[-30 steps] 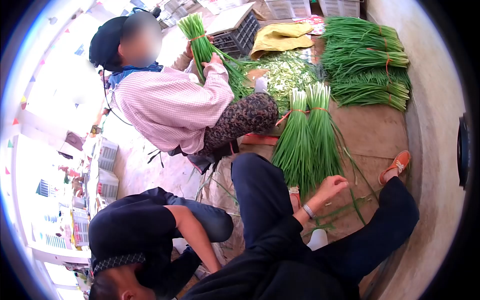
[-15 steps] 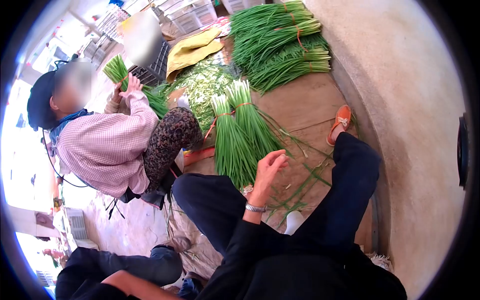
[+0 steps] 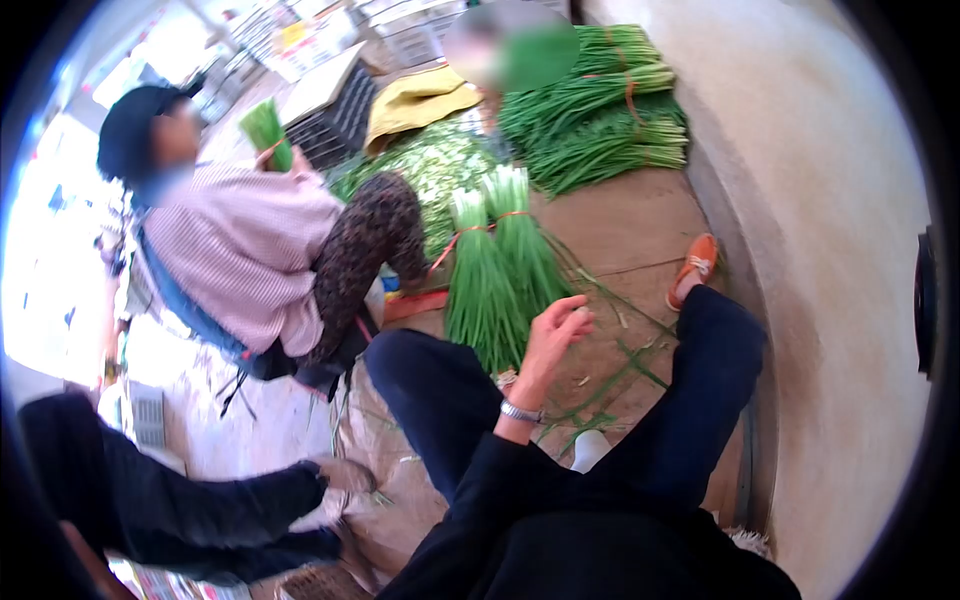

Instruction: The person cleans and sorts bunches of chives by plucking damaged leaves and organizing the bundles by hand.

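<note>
Fingers point(image 3: 574, 323) of the left hand point(image 3: 550, 343) curl, grip unclear, near green bundles point(image 3: 485, 305), broad matting point(image 3: 622, 232) toward the wall point(image 3: 835, 300).

Shiny metal wristband point(image 3: 521, 412), ctr.; matt yellow cloth point(image 3: 415, 104), upper ctr.; plastic crate point(image 3: 343, 118), upper L; smooth matt wall point(image 3: 815, 260), R.

no legible txt, nos., brands or signs

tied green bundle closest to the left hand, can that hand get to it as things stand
Probably yes: the left hand appears close to the leafy end of the bundle, and nothing visible stands between them, though one view leaves the exact gap unclear.
</note>
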`<state>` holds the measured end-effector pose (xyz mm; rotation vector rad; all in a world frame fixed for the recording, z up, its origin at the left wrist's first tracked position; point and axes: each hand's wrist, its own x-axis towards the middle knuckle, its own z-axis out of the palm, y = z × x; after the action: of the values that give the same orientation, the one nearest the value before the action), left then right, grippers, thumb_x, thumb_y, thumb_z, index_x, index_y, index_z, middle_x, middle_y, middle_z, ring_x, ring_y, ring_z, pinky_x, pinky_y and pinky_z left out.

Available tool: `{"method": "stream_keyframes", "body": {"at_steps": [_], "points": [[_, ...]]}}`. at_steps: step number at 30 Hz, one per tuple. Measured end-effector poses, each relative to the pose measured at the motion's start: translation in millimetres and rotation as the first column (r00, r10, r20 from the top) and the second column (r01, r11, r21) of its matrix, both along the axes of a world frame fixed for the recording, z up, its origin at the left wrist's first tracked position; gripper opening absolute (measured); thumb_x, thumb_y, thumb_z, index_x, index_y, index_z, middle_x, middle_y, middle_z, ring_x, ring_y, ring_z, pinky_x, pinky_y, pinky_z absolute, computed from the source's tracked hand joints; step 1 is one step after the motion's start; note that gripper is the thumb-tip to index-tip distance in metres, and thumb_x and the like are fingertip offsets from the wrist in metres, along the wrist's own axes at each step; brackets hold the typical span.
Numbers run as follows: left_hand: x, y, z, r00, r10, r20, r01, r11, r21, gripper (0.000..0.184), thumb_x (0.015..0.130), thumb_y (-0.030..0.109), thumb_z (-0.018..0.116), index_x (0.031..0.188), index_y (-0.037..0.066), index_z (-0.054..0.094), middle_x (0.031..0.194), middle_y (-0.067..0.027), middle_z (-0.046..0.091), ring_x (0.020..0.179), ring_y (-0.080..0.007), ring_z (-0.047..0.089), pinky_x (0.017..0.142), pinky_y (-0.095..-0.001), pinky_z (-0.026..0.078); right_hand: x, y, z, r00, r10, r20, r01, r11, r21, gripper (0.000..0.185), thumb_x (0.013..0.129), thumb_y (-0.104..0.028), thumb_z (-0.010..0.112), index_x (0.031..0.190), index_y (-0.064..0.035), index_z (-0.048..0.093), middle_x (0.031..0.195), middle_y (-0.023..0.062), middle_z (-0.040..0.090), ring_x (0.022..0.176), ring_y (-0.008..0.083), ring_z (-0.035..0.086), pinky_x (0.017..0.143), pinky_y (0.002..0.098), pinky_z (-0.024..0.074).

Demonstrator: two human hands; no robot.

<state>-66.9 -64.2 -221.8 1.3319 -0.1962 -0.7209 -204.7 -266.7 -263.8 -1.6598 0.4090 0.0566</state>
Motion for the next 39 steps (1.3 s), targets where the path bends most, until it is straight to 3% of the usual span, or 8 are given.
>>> {"method": "stream_keyframes", "body": {"at_steps": [9, 16, 24, 27, 28, 34, 37, 39], "points": [[-5.1, -9.2, 7.1, 0.998, -0.026, 0.058, 0.033, 0.991, -0.127, 0.037, 0.089, 0.026, 0.057, 0.116, 0.002, 0.055, 0.098, -0.0064, 0.064, 0.083, -0.0119, 0.061, 0.073, -0.0238, 0.047, -70.4, 14.4, -32.5, 0.974, 0.123, -0.189, -0.121, 0.992, 0.023, 0.03, 0.086, -0.024, 0.057, 0.103, -0.0001, 0.063, 0.091, 0.0102, 0.066, 0.087, 0.0194, 0.061, 0.083, 0.03, 0.0452], [-7.9, -5.4, 34.9, 0.995, -0.048, 0.083, 0.061, 0.985, -0.164, 0.034, 0.09, 0.022, 0.055, 0.114, -0.001, 0.056, 0.098, -0.0102, 0.065, 0.085, -0.0152, 0.063, 0.076, -0.0266, 0.049, -137.1, 35.6, -50.7, 0.9, 0.207, -0.384, -0.197, 0.978, 0.065, 0.03, 0.086, -0.024, 0.056, 0.103, -0.0001, 0.063, 0.091, 0.0101, 0.066, 0.087, 0.0195, 0.061, 0.083, 0.0299, 0.0451], [32.7, 8.7, 73.1, 0.963, 0.26, -0.07, -0.269, 0.94, -0.21, 0.025, 0.091, 0.018, 0.051, 0.108, 0.0, 0.058, 0.091, -0.0117, 0.067, 0.084, -0.0228, 0.066, 0.076, -0.031, 0.051, -171.8, 63.1, -93.8, 0.784, 0.381, -0.491, -0.308, 0.924, 0.225, 0.03, 0.087, -0.024, 0.056, 0.103, -0.0001, 0.063, 0.091, 0.01, 0.066, 0.087, 0.0196, 0.061, 0.083, 0.0299, 0.045], [53.5, -37.6, 37.0, 0.929, 0.332, -0.164, -0.365, 0.894, -0.259, 0.025, 0.09, 0.017, 0.053, 0.108, 0.0, 0.058, 0.091, -0.0118, 0.066, 0.084, -0.0232, 0.066, 0.076, -0.0316, 0.051, -167.9, 62.1, -123.6, 0.738, 0.443, -0.509, -0.322, 0.894, 0.311, 0.03, 0.087, -0.025, 0.056, 0.103, -0.0002, 0.063, 0.091, 0.0099, 0.066, 0.087, 0.0196, 0.061, 0.083, 0.0299, 0.0449], [62.2, -74.1, 9.6, 0.925, 0.229, -0.302, -0.31, 0.916, -0.254, 0.025, 0.09, 0.017, 0.054, 0.108, 0.001, 0.058, 0.09, -0.0122, 0.066, 0.083, -0.0235, 0.066, 0.076, -0.032, 0.051, -163.2, 59.7, -132.3, 0.722, 0.458, -0.519, -0.307, 0.884, 0.352, 0.03, 0.087, -0.025, 0.056, 0.103, -0.0002, 0.063, 0.09, 0.0099, 0.066, 0.087, 0.0196, 0.061, 0.083, 0.0299, 0.0449], [127.5, -141.5, -85.7, 0.835, 0.264, -0.483, -0.323, 0.945, -0.041, 0.027, 0.089, 0.018, 0.055, 0.109, 0.001, 0.057, 0.092, -0.0122, 0.065, 0.084, -0.0241, 0.065, 0.073, -0.0317, 0.051, -147.5, 58.6, -155.2, 0.675, 0.446, -0.587, -0.153, 0.864, 0.48, 0.03, 0.087, -0.025, 0.055, 0.103, -0.0002, 0.063, 0.09, 0.0098, 0.066, 0.087, 0.0197, 0.061, 0.083, 0.0299, 0.0448], [160.5, -142.6, -118.5, 0.838, 0.286, -0.465, -0.34, 0.94, -0.036, 0.027, 0.089, 0.021, 0.056, 0.108, 0.002, 0.058, 0.092, -0.0115, 0.066, 0.081, -0.0209, 0.066, 0.071, -0.0289, 0.05, -140.3, 61.0, -137.5, 0.477, 0.43, -0.766, 0.127, 0.829, 0.545, 0.041, 0.09, -0.041, 0.052, 0.104, -0.0036, 0.065, 0.094, 0.0106, 0.067, 0.091, 0.0194, 0.061, 0.084, 0.0304, 0.0445], [182.5, -136.4, -130.7, 0.834, 0.313, -0.455, -0.348, 0.937, 0.006, 0.028, 0.088, 0.021, 0.057, 0.109, 0.002, 0.058, 0.092, -0.0118, 0.066, 0.082, -0.0215, 0.066, 0.072, -0.029, 0.05, -120.3, 52.7, -122.9, 0.387, 0.476, -0.79, 0.096, 0.831, 0.548, 0.044, 0.089, -0.043, 0.051, 0.104, -0.004, 0.065, 0.097, 0.0107, 0.067, 0.093, 0.0194, 0.061, 0.084, 0.0305, 0.0443]]}}
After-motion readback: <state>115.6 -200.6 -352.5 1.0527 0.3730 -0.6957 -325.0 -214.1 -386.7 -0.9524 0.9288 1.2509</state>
